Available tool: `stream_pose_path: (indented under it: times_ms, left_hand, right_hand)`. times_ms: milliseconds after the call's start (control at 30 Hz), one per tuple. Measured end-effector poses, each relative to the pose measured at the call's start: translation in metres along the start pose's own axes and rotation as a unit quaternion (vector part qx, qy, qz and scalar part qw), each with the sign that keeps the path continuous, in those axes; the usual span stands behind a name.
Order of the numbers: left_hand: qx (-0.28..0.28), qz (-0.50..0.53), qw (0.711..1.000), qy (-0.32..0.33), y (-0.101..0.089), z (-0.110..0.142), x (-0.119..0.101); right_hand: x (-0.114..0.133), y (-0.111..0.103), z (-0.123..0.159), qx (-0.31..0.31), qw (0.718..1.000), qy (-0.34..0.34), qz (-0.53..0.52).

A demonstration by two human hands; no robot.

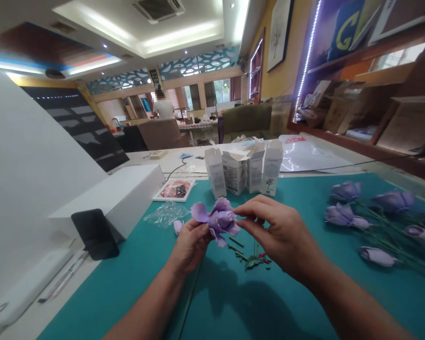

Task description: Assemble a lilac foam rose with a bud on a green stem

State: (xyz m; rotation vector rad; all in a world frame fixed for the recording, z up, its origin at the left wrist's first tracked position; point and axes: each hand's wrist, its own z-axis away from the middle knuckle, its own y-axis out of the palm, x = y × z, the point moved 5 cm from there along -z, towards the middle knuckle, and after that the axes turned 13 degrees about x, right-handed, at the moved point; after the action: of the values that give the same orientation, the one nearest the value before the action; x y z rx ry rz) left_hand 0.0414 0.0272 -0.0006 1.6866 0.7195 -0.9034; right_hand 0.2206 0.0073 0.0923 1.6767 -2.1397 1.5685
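A lilac foam rose (222, 219) with a half-curled bud and loose outer petals is held up over a teal cutting mat (134, 283). My left hand (189, 246) grips it from below at the base, and a thin green stem (188, 302) runs down from that hand. My right hand (278, 236) pinches the flower's right side between thumb and fingers. Just left of my left hand, a single loose lilac petal (178, 226) lies on the mat. Short green stem pieces (236, 242) and a leafy sprig (254, 262) lie below the flower.
Several finished lilac roses (346, 191) lie on the mat to the right. Several white boxes (243, 171) stand beyond the hands. To the left are a clear plastic bag (162, 214), a black phone (95, 233) and a white box (109, 203). A person (164, 107) stands far off.
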Motion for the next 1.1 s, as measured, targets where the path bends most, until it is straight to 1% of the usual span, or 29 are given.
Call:
stream_pose_path:
  times_ms: [167, 300, 467, 600, 800, 933, 1033, 1100]
  left_hand:
    - [0.010, 0.003, 1.000, 0.011, 0.003, 0.000, -0.002]
    - [0.000, -0.010, 1.000, 0.014, 0.002, 0.001, -0.004]
    - [-0.023, -0.050, 0.998, 0.022, -0.010, 0.000, -0.002]
    - [-0.021, -0.066, 0.997, 0.030, -0.015, -0.002, 0.001]
    - [-0.010, -0.084, 0.996, 0.020, -0.016, -0.002, 0.003]
    - [-0.006, -0.103, 0.994, 0.020, -0.015, -0.003, 0.004]
    - [-0.002, -0.116, 0.993, 0.015, -0.011, -0.003, 0.000]
    - [0.000, -0.133, 0.991, -0.001, -0.009, -0.002, -0.006]
  right_hand:
    - [-0.012, 0.012, -0.003, 0.011, 0.998, 0.062, -0.032]
    - [-0.023, 0.020, -0.004, 0.019, 0.993, 0.093, -0.068]
    - [-0.029, 0.025, -0.005, 0.014, 0.992, 0.087, -0.087]
    - [-0.030, 0.027, -0.004, 0.012, 0.992, 0.083, -0.091]
    - [-0.029, 0.029, -0.004, -0.008, 0.993, 0.079, -0.092]
    - [-0.028, 0.029, -0.005, -0.007, 0.992, 0.075, -0.105]
    - [-0.033, 0.029, -0.005, -0.012, 0.987, 0.083, -0.140]
    - [-0.041, 0.031, -0.006, -0.011, 0.976, 0.105, -0.189]
